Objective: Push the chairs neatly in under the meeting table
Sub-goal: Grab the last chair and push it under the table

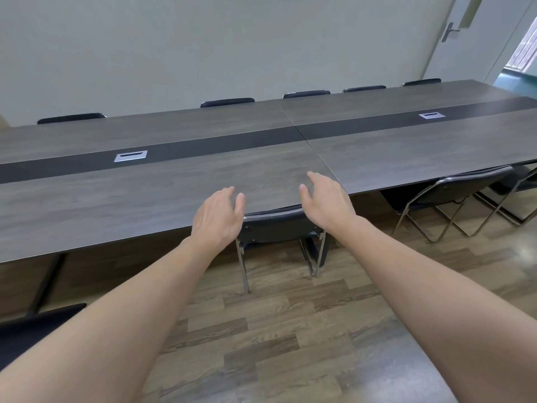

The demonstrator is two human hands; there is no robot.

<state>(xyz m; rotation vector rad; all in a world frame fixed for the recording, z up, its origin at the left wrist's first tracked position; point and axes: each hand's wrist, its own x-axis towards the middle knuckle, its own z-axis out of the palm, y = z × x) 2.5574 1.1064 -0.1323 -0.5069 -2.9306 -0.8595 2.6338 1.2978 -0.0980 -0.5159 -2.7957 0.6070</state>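
Two bare forearms reach forward from the bottom of the view toward a long meeting table; the left hand (218,217) and the right hand (325,200) both hang in the air with fingers loosely spread and lightly bent, holding nothing, palms turned toward each other above the two top corners of a black chair (279,226), as though measured to the width of its backrest. That chair stands directly ahead at twelve o'clock, its backrest already close against the near edge of the meeting table (130,205) and its chrome legs on the wood-pattern floor (276,330), so it looks tucked in and the hands seem to be just off it. At about two o'clock a second chair (465,190) sits angled with its frame sticking out from under the table edge, probably the next one needing a push. At eight o'clock, a dark chair edge (37,324) shows in the lower left corner. Far across the table, from eleven to one o'clock, a row of chair backs (227,102) lines the opposite edge against the pale wall (203,39)
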